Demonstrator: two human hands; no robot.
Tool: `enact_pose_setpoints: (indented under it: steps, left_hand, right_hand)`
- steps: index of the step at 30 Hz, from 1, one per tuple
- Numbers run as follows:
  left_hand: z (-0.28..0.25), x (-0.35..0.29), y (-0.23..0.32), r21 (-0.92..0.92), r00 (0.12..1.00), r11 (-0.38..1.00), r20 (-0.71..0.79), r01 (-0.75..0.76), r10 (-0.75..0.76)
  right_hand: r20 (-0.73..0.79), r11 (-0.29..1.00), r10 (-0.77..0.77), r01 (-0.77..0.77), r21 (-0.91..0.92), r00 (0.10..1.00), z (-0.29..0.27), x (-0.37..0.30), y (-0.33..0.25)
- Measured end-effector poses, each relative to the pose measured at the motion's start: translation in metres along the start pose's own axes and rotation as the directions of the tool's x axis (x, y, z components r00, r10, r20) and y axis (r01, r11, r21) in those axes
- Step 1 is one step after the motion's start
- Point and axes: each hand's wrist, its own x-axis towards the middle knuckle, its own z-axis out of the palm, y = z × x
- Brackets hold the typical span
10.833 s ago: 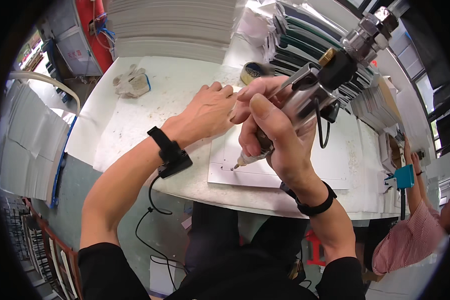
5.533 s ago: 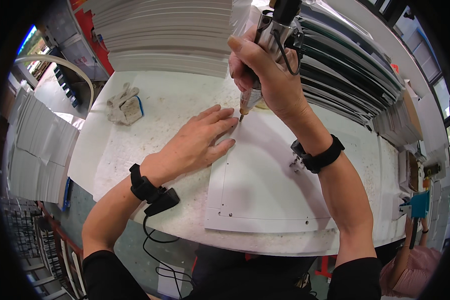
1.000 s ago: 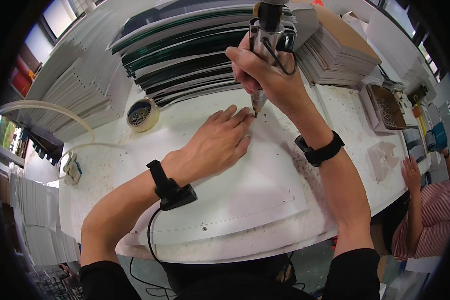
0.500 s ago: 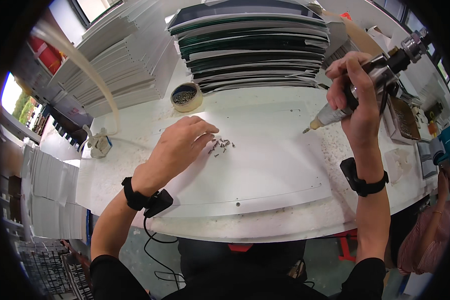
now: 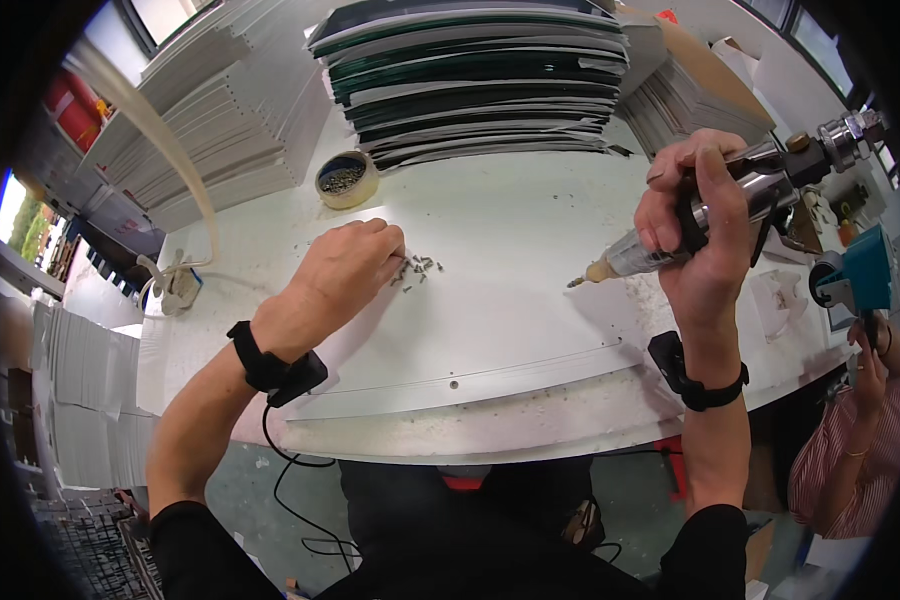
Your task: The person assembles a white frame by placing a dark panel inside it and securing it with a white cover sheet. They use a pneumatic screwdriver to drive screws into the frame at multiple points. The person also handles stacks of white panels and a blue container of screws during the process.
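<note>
In the head view, the left hand [image 5: 345,262] is over the white panel [image 5: 500,310], its fingers drawn in close together, thumb and fingertips meeting at the left edge of a loose cluster of small screws [image 5: 423,268]. Whether they pinch 1 of these screws, I cannot tell. The right hand [image 5: 705,205] has its fingers wrapped firmly around a metal power screwdriver [image 5: 655,250], which it holds at a slant, the bit pointing left and down over the panel's right half; the gap between bit and panel is hard to judge. The panel lies flat on the worktable [image 5: 530,428], below and between the 2 hands. Behind it stands a round tub [image 5: 358,198] of screws, just beside a stack of dark green and black sheets [image 5: 470,95]. A pale glove [image 5: 176,290] lies to the left, well apart from the screws.
</note>
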Motion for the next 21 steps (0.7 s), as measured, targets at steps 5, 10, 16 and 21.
enact_pose_setpoints:
  steps: [5, 10, 16, 21]
  left_hand:
    - [-0.005, 0.015, 0.003, 0.025, 0.994, 0.999, 0.107, 0.035, -0.038]
    - [-0.010, 0.006, -0.003, -0.154, 0.994, 0.982, 0.042, 0.109, -0.103]
    - [-0.002, 0.008, -0.013, -0.324, 0.981, 0.931, -0.033, 0.170, -0.190]
    - [0.006, 0.018, -0.007, -0.258, 0.979, 0.948, -0.031, 0.186, -0.201]
  right_hand:
    - [-0.034, 1.000, -0.004, 0.004, -0.003, 0.999, -0.001, -0.008, -0.011]
    - [-0.069, 0.999, -0.031, 0.032, 0.015, 0.997, -0.004, -0.017, -0.014]
    - [-0.096, 0.997, -0.036, 0.042, 0.066, 0.995, -0.010, -0.021, -0.005]
    - [-0.122, 0.996, -0.037, 0.047, 0.076, 0.992, -0.009, -0.021, 0.000]
